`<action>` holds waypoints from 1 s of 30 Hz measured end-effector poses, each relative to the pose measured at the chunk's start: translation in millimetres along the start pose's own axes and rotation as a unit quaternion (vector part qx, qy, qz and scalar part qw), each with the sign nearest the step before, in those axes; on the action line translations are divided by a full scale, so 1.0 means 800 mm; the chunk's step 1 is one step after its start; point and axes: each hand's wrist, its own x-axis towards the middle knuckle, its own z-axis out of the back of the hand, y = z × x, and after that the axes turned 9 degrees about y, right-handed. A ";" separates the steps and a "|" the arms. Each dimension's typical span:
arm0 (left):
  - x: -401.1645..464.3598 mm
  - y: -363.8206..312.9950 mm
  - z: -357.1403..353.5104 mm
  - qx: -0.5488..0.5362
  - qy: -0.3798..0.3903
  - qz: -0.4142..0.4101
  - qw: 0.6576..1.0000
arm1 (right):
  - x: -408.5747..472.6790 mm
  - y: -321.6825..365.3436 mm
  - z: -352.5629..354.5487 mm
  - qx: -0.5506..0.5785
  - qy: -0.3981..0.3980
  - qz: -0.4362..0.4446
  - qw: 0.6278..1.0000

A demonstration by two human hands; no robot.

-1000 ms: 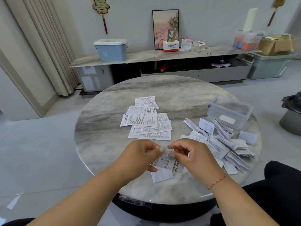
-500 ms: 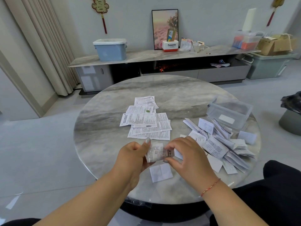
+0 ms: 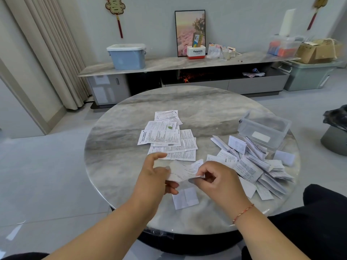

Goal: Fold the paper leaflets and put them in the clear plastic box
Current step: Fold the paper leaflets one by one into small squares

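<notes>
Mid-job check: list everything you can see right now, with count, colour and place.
flat leaflets: several, white printed, table centre
folded leaflets: a pile, white, table right
held leaflet: one, white, between both hands
small folded paper: one, white, near edge
clear plastic box: one, table far right
round table: one, grey marble
blue bin: one, on sideboard
left hand: pinching held leaflet
right hand: pinching held leaflet
</notes>
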 end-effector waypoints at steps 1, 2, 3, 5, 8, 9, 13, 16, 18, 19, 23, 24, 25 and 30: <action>0.001 -0.003 0.004 -0.008 0.041 -0.003 0.999 | 0.001 0.002 0.003 0.044 0.007 -0.018 0.999; 0.003 -0.005 0.011 -0.030 0.095 -0.002 0.995 | 0.003 0.003 0.005 0.093 0.012 -0.033 0.995; 0.004 -0.006 0.017 -0.057 0.145 0.010 0.988 | 0.004 0.004 0.007 0.142 0.010 -0.048 0.989; 0.003 -0.006 0.028 -0.075 0.226 0.034 0.971 | 0.005 0.003 0.007 0.220 -0.009 -0.081 0.972; 0.003 0.004 0.022 0.060 0.180 -0.003 0.982 | 0.007 0.003 -0.001 0.292 -0.013 -0.123 0.948; 0.004 0.009 0.018 0.085 0.125 -0.010 0.988 | 0.008 0.003 -0.005 0.308 -0.008 -0.132 0.942; 0.010 0.028 0.008 0.086 0.002 0.029 0.996 | 0.006 -0.005 -0.018 0.291 0.010 -0.174 0.941; 0.018 0.037 0.011 0.082 -0.016 0.053 0.995 | 0.006 -0.011 -0.027 0.281 0.002 -0.206 0.937; 0.022 0.038 0.012 0.069 -0.006 0.056 0.996 | 0.007 -0.013 -0.032 0.299 0.007 -0.220 0.929; 0.023 0.039 0.011 0.061 0.007 0.057 0.996 | 0.007 -0.012 -0.034 0.311 0.013 -0.224 0.923; 0.024 0.041 0.007 0.077 0.028 0.052 0.995 | 0.011 -0.011 -0.040 0.301 0.020 -0.229 0.925; 0.027 0.041 0.007 0.088 0.016 0.048 0.995 | 0.012 -0.012 -0.039 0.296 0.016 -0.231 0.927; 0.031 0.040 0.008 0.093 0.000 0.048 0.994 | 0.014 -0.014 -0.038 0.289 0.007 -0.236 0.928; 0.063 0.045 0.023 0.131 -0.085 0.055 0.986 | 0.023 -0.032 -0.025 0.243 -0.084 -0.267 0.929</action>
